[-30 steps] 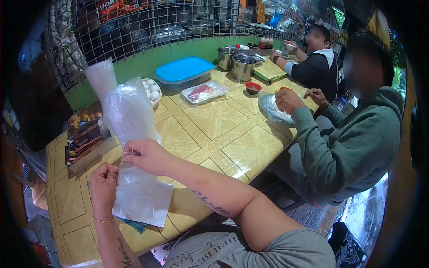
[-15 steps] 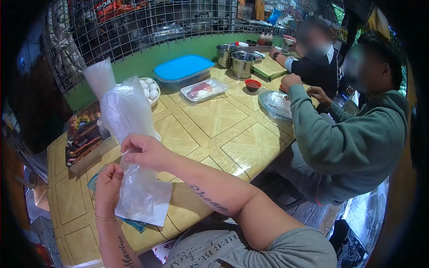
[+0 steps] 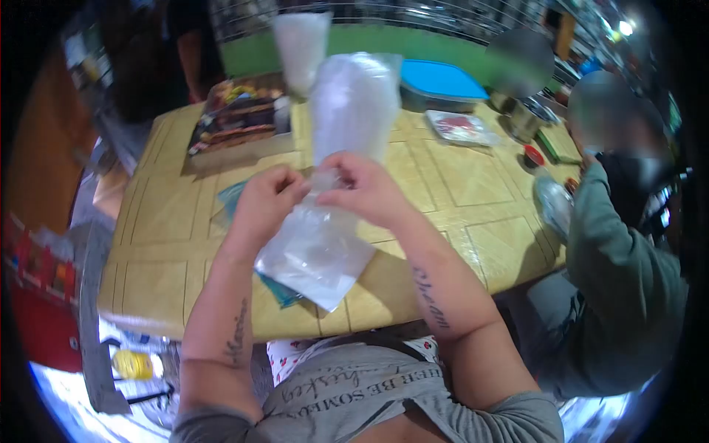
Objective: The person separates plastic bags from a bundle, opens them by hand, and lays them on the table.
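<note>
My left hand (image 3: 272,196) and my right hand (image 3: 363,190) are close together over the table, fingers pinched. Between them is the upper edge of a thin clear plastic bag (image 3: 322,181), with both hands closed on it. Below my hands, clear plastic (image 3: 306,240) lies crumpled on a white sheet (image 3: 348,275). Teal plastic (image 3: 283,294) sticks out from under the sheet. Just beyond my right hand stands a tall bundle of clear plastic bags (image 3: 353,111).
An open box (image 3: 240,122) of dark packets stands at back left, near a white plastic roll (image 3: 301,52). Further right are a blue-lidded container (image 3: 443,80), a wrapped tray (image 3: 459,128), a metal pot (image 3: 526,122) and a red bowl (image 3: 533,155). Co-workers sit at the right.
The view has swung left, so the table now appears more straight ahead. My hands have come closer together, and my left fingers now pinch the bag edge beside my right.
</note>
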Available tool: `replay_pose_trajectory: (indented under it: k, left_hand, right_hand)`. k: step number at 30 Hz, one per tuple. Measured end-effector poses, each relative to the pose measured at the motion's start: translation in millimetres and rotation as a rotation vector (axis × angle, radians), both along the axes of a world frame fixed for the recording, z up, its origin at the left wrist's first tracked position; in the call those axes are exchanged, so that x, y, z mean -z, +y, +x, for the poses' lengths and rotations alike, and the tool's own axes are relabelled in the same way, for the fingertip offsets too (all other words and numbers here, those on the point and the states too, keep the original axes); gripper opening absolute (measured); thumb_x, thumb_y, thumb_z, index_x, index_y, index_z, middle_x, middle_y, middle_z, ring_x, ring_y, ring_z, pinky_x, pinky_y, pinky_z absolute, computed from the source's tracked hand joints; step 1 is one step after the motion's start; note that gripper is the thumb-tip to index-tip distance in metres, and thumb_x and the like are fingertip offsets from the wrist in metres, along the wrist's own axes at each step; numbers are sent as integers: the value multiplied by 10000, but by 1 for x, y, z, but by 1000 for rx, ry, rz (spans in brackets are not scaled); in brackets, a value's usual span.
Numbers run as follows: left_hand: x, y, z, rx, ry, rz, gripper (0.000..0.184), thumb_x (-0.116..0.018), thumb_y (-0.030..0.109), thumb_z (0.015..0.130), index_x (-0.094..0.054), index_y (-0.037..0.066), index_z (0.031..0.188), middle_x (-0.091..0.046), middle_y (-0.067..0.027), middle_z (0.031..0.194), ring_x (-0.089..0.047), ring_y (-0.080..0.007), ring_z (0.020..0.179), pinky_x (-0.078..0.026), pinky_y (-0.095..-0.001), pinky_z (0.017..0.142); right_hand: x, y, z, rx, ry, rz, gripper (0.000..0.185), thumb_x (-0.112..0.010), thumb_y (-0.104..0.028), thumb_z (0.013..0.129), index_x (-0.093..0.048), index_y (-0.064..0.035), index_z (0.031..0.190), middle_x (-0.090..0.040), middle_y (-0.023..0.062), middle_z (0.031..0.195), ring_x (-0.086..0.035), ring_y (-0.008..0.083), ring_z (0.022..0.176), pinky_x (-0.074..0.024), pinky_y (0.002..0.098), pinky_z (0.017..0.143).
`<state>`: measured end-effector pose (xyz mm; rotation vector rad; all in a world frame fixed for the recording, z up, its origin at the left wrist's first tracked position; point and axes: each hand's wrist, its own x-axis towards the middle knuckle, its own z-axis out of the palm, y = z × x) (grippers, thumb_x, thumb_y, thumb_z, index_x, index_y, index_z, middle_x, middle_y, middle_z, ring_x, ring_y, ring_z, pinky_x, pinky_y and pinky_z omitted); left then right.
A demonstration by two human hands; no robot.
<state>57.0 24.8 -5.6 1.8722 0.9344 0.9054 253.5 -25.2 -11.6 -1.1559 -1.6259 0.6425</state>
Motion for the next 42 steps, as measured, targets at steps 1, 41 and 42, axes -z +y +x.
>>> replay_pose_trajectory:
  k: [1, 41, 42]
  left_hand:
    - [2, 2, -3, 11, -76, -68, 270, -649, 278, 927, -636, 16, 864, -598, 15, 715, -507, -76, 643, -422, -231, 606]
    - [11, -5, 14, 220, -497, -431, 91, -644, 114, 927, -582, 59, 892, -576, 26, 786, -511, -56, 687, -423, -209, 612]
    - [11, -6, 16, 257, -512, -474, 92, -653, 112, 921, -583, 58, 897, -582, 23, 794, -521, -59, 688, -432, -209, 614]
  right_hand:
    - [3, 2, 2, -59, 98, -63, 241, -752, -90, 808, -630, -43, 1011, -603, -36, 776, -518, 50, 685, -433, 208, 624]
    - [-10, -17, -25, 136, -192, 379, 310, -796, -42, 694, -630, -61, 955, -602, 104, 816, -589, 252, 685, -485, 332, 616]
    - [-3, -13, -30, 97, -161, 354, 307, -787, -27, 695, -629, -58, 957, -601, 105, 817, -591, 250, 681, -486, 325, 619]
